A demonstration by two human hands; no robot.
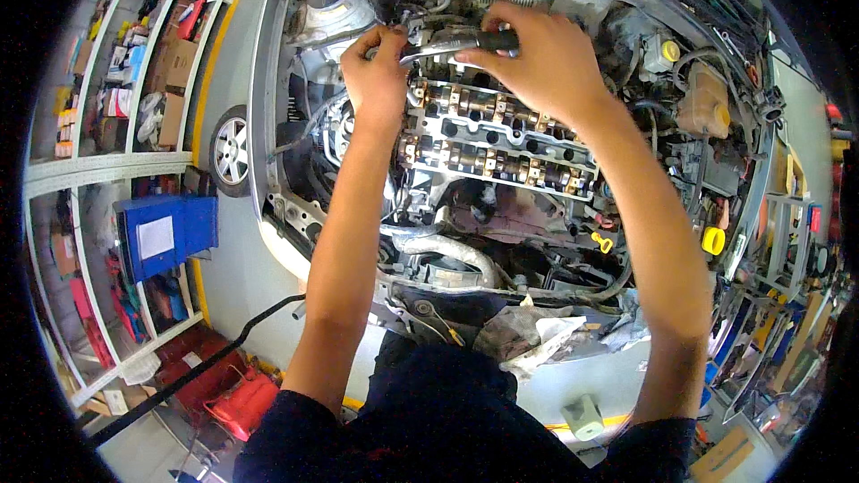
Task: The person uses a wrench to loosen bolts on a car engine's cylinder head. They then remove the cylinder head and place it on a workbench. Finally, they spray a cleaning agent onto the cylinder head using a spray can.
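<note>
Over the far edge of the open engine, my right hand (550,58) is closed round the black grip of a ratchet wrench (443,46). Its metal shaft runs left toward my left hand (374,76), whose fingers are curled in at the tool's other end. What those fingers grip there is partly hidden. Just nearer to me lies the exposed cylinder head, with two rows of shiny camshafts (497,161) running across it. The wrench's working end cannot be made out behind my left hand.
A yellow dipstick handle (602,241) and a yellow cap (713,241) stand to the right. Rags (546,340) and a spanner (438,315) lie along the front edge. A coolant tank (704,103) sits far right. Shelves (107,164) and a wheel (231,150) are left.
</note>
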